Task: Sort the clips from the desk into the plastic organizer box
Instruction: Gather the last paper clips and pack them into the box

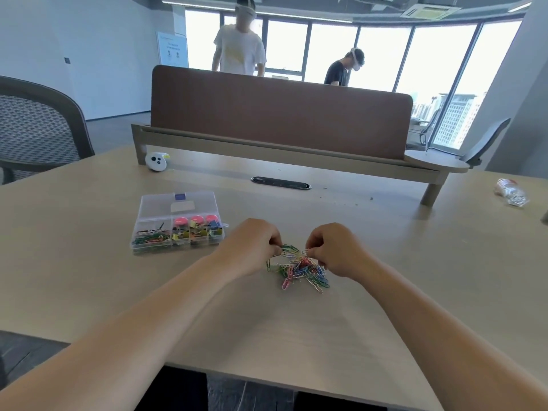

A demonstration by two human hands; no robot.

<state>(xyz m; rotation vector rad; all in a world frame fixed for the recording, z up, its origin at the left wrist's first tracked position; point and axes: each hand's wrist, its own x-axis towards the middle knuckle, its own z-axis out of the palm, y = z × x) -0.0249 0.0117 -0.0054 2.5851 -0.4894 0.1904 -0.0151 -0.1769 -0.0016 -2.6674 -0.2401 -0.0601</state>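
Now left hand: pinching green clips
right hand: probably pinching clip pile top
organizer box: open, left of pile

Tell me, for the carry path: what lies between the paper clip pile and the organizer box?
In the head view, only the left hand, pinching clips, lies there; the desk from paper clip pile to organizer box is otherwise bare.

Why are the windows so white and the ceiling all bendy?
In the head view, daylight blows the windows out to white, so the people before them look dark; the wide-angle lens curves the ceiling line; the paper clips look slightly soft.
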